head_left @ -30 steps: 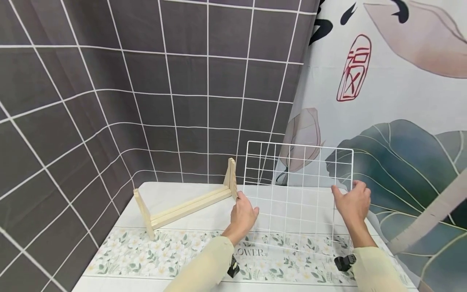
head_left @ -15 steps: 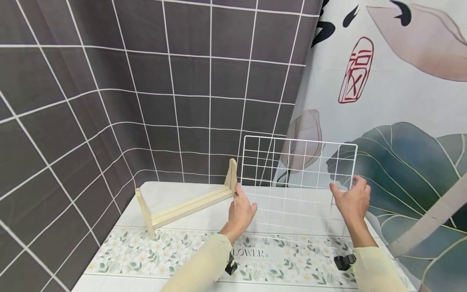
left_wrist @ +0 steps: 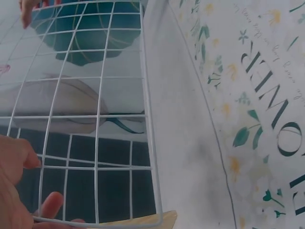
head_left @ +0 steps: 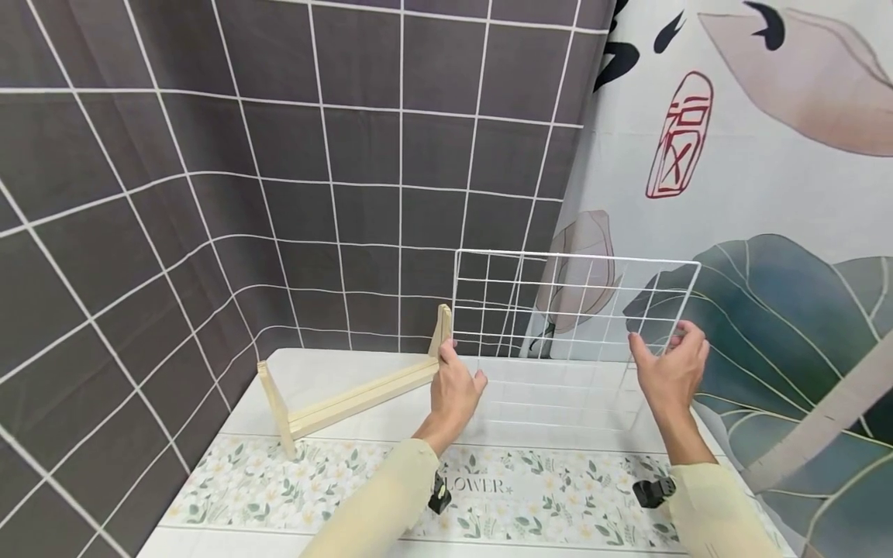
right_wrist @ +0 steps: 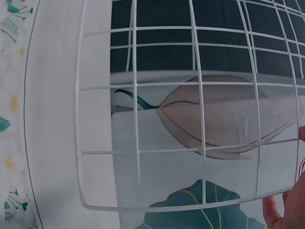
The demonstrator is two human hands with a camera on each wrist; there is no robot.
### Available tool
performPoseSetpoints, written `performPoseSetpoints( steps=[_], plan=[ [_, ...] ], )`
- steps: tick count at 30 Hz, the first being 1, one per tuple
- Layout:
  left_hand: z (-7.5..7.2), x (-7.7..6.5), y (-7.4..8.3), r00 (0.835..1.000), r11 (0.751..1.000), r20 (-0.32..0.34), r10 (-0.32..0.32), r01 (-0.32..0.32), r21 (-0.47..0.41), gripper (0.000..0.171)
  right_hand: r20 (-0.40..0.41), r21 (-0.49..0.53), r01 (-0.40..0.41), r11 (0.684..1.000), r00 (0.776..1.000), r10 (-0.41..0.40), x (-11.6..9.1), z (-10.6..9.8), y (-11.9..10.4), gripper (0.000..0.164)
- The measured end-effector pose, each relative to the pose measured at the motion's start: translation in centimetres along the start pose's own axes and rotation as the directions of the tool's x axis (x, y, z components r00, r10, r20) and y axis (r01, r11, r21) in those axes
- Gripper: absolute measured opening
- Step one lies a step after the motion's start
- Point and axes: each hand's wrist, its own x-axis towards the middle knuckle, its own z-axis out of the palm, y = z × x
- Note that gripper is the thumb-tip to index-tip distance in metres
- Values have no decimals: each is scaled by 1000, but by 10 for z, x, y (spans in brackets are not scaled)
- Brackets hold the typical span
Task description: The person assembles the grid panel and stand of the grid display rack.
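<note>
A white wire grid panel [head_left: 579, 256] is held up over the table, tilted, with its upper part against the curtains. My left hand [head_left: 455, 391] grips its left side bar, beside the right end piece of a pale wooden stand [head_left: 366, 397]; whether they touch cannot be told. On the opposite side bar, my right hand [head_left: 671, 372] holds the panel between thumb and fingers. Fingers of the left hand [left_wrist: 14, 176] wrap the edge in the left wrist view, where a bit of wood shows behind the panel. Only part of the right hand [right_wrist: 293, 205] appears in its wrist view.
The white table [head_left: 377, 368] has a floral printed band [head_left: 335, 484] with lettering across it. Behind it hangs a dark curtain with white lines [head_left: 363, 209]. A white curtain with leaf prints [head_left: 753, 194] hangs on the right.
The panel has risen and its tilt has changed; its lower edge has moved up and away from the floral band. My left hand has shifted slightly up and left, my right hand slightly up.
</note>
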Motion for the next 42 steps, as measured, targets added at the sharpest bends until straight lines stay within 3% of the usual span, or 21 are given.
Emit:
performPoseSetpoints(
  steps=[5, 12, 16, 20, 25, 33, 36, 42],
  plan=[
    [-2, 5, -1, 999, 1000, -40, 16, -16, -8, 62, -20, 41, 22, 999, 1000, -21, -2, 4, -4, 66],
    [-6, 9, -3, 999, 1000, -43, -1, 0, -25, 57, -74, 86, 60, 994, 996, -54, -8, 9, -9, 70],
    [-7, 11, -3, 999, 999, -52, -8, 6, -37, 57, -142, 102, 135, 986, 983, -119, -15, 14, -12, 70],
    [-9, 14, -4, 998, 1000, -66, -17, 16, -24, 58, -140, 85, 274, 958, 955, -261, -26, 20, -16, 68],
    [-10, 16, -4, 998, 1000, -54, -21, 20, -22, 57, -71, 55, 435, 899, 899, -431, -39, 30, -22, 67],
    [-11, 18, -3, 999, 999, -19, -36, 35, -36, 55, -49, 46, 582, 812, 813, -580, -59, 51, -39, 69],
    [-12, 19, -2, 999, 999, -19, -40, 40, -36, 55, -12, 32, 604, 797, 797, -604, -67, 57, -46, 71],
    [-13, 16, 2, 999, 999, -24, -32, 31, -24, 56, 41, 0, 606, 795, 795, -606, -77, 64, -52, 71]
  ],
)
